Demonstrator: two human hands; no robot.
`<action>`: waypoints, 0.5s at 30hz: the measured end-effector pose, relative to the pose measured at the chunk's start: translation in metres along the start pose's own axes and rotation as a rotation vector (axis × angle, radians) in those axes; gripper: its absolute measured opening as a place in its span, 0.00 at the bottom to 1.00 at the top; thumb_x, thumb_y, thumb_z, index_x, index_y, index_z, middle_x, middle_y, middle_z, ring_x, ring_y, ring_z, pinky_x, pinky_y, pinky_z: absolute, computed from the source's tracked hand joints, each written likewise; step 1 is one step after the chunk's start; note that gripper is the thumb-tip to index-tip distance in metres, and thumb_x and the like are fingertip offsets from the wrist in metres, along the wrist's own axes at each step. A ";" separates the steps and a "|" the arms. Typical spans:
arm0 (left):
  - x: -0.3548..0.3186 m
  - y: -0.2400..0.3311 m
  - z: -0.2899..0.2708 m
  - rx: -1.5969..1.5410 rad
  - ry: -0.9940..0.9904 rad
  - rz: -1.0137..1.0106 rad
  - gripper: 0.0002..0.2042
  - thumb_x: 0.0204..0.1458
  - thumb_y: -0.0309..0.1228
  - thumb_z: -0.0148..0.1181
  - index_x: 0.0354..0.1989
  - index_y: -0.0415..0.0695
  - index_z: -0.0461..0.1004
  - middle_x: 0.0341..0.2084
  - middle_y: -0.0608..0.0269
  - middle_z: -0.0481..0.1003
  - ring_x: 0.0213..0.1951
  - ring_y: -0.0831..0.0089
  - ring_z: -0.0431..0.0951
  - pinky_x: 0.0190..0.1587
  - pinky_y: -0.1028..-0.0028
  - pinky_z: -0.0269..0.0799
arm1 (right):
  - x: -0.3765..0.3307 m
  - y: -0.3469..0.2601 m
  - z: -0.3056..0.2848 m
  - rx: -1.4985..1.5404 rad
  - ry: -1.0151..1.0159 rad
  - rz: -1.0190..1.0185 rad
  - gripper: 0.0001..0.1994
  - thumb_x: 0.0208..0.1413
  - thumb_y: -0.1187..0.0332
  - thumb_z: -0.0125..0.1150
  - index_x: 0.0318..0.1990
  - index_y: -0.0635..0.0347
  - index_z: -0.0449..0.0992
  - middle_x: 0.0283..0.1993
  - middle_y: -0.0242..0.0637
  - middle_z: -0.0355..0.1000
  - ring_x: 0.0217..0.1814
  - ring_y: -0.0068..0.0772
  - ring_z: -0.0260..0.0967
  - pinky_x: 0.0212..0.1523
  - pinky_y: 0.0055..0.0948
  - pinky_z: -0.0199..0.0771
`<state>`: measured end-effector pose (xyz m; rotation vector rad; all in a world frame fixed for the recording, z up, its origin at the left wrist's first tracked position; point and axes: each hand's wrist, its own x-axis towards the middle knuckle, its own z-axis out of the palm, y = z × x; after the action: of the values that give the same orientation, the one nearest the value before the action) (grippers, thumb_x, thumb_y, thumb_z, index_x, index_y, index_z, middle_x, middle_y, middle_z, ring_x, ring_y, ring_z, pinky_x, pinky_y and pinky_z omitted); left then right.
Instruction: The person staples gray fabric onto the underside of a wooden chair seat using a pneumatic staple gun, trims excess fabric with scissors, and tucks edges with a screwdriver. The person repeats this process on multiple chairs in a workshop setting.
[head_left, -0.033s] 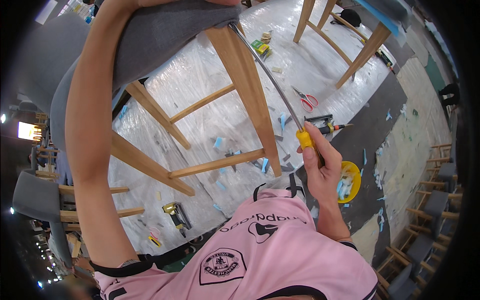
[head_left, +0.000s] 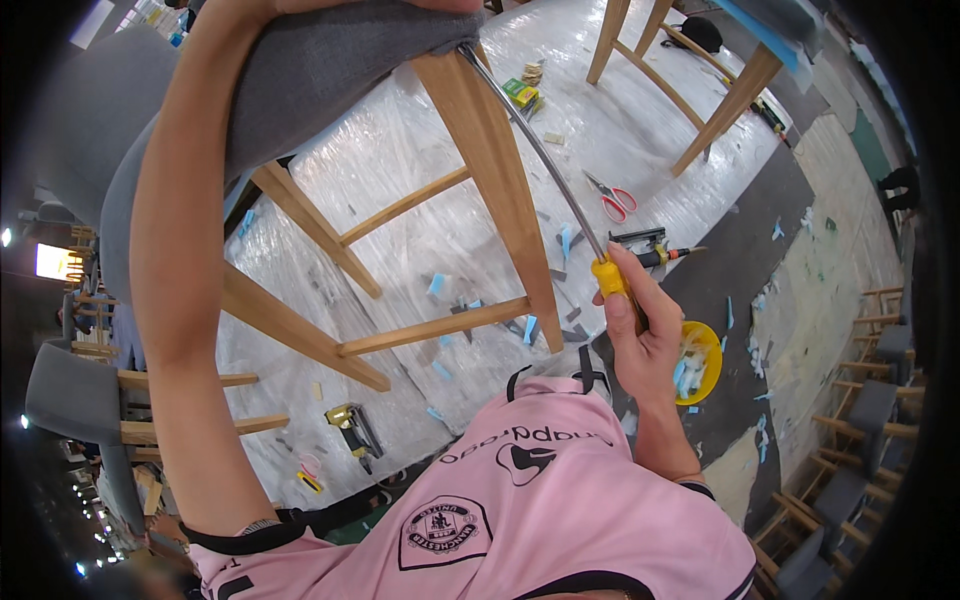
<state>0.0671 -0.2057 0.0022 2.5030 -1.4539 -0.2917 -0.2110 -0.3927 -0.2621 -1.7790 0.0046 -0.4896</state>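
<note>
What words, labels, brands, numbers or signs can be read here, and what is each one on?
Pink shirt: dark chest lettering, upside down and partly folded; readable in part, but I won't copy it.
Shield-shaped crest on the shirt: small lettering, also not copied.
Shirt's lower-left part in view: partial marks, too cut off to read.
Green-and-yellow box: any print is too small to read.

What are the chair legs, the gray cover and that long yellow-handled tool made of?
Chair legs: satiny wood, apparently; grain shows. Gray cover: probably woven cloth, matte, faintly textured. Tool shaft: silvery shine, so likely metal. Yellow handle: perhaps plastic, smooth and bright.
</note>
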 end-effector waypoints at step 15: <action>0.003 -0.005 -0.003 0.005 0.016 0.034 0.23 0.52 0.52 0.71 0.43 0.43 0.83 0.37 0.63 0.81 0.43 0.71 0.78 0.50 0.70 0.70 | 0.006 -0.008 -0.015 -0.011 -0.027 0.067 0.21 0.67 0.66 0.62 0.64 0.64 0.75 0.45 0.41 0.80 0.37 0.21 0.72 0.39 0.22 0.70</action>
<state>0.0740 -0.2058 0.0028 2.4753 -1.4913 -0.2614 -0.2128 -0.4061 -0.2496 -1.7897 0.0484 -0.4179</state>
